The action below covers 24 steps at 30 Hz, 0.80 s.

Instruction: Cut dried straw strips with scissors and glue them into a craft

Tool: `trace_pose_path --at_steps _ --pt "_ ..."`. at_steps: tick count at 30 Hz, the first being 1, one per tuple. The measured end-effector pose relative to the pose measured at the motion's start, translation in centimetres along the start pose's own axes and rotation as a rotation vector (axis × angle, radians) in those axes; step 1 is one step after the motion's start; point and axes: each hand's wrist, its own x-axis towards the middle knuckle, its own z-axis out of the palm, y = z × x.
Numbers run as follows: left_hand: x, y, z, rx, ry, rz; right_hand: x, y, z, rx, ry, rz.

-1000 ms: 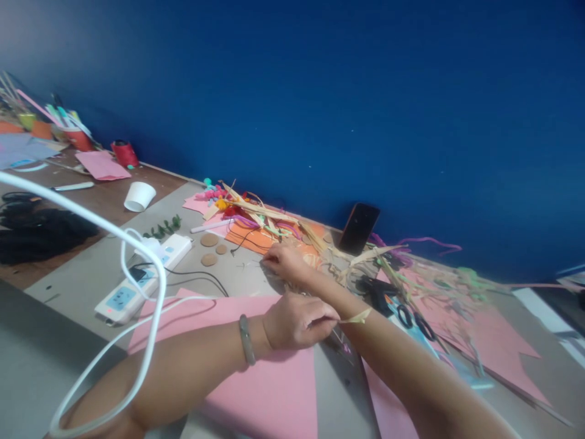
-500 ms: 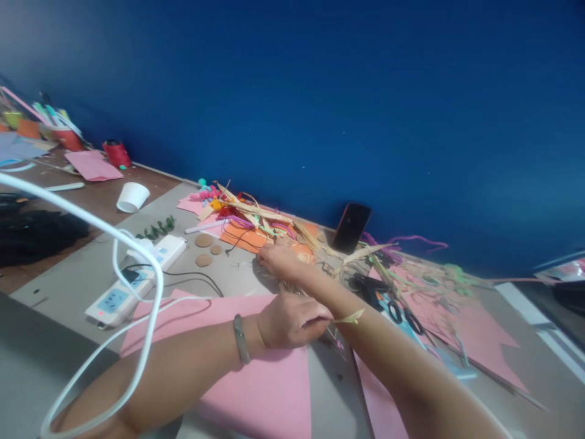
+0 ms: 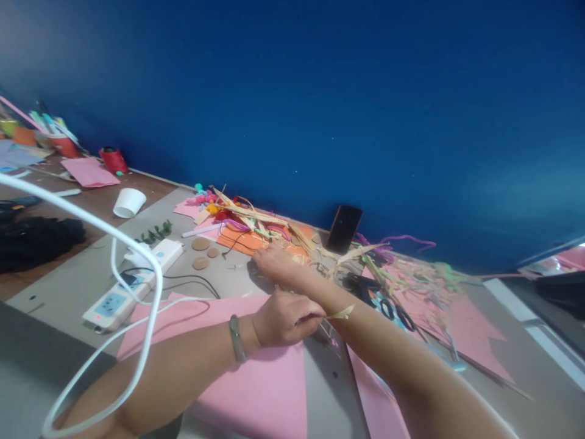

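Note:
My left hand (image 3: 283, 317) rests on a pink paper sheet (image 3: 256, 378), its fingers pinched on a thin straw-coloured strip (image 3: 340, 313) that pokes out to the right. A grey bracelet circles that wrist. My right arm crosses over it, and my right hand (image 3: 274, 263) reaches far onto the grey table (image 3: 82, 274), fingers curled down at the edge of a pile of straw strips and orange paper (image 3: 256, 231). What the right fingers touch is hidden. Three brown round discs (image 3: 201, 251) lie just left of that hand.
A white power strip (image 3: 132, 280) with cables lies at left, and a white cord (image 3: 91, 225) loops close to the camera. A white cup (image 3: 128, 202), a dark phone (image 3: 343, 228) against the blue wall, scissors (image 3: 393, 311) and more pink paper (image 3: 457, 323) surround the work.
The view has drifted slightly, so everything sits a little lower-left. Both hands keep their places; the right hand edges slightly left along the pile.

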Motion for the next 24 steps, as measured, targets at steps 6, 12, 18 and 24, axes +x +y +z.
trace_pose_path --at_steps 6,12,18,24 --pt "0.1 0.5 -0.3 0.03 -0.113 -0.042 -1.0 4.0 -0.4 0.319 0.149 0.191" --pt "0.0 0.6 -0.3 0.034 -0.183 0.039 -5.1 8.8 -1.8 0.716 0.234 0.367" --pt "0.0 0.9 -0.4 0.071 -0.22 0.068 -9.0 9.0 -0.1 1.02 -0.035 0.279" --pt "-0.4 0.7 -0.2 0.096 -0.293 0.073 -10.3 10.4 0.7 0.856 0.056 0.464"
